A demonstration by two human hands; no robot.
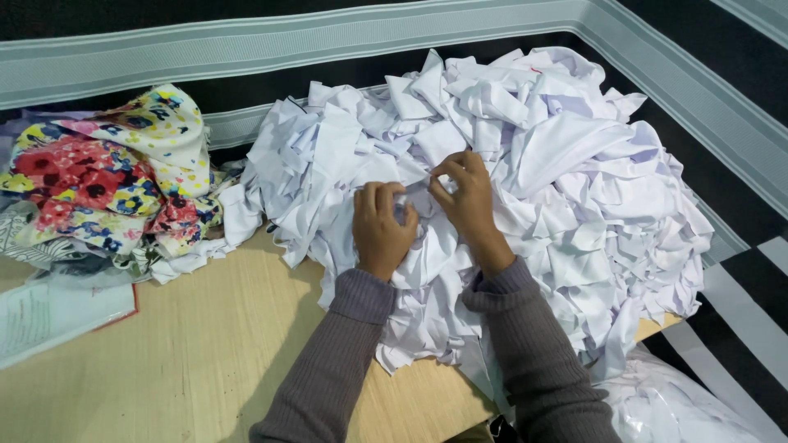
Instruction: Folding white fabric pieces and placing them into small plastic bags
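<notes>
Both hands' fingers pinch a white scrap (414, 190) atop the white heap (574, 164); floral cloth (107, 172) lies left.

Both arms wear long, ribbed knit sleeves, grey-brown or perhaps mauve, cuffs at wrists.

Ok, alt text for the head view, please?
Both hands, left hand and right hand, pinch a piece of white cloth atop a big pile of white fabric pieces on a wooden table. Floral fabric lies at left.
</notes>
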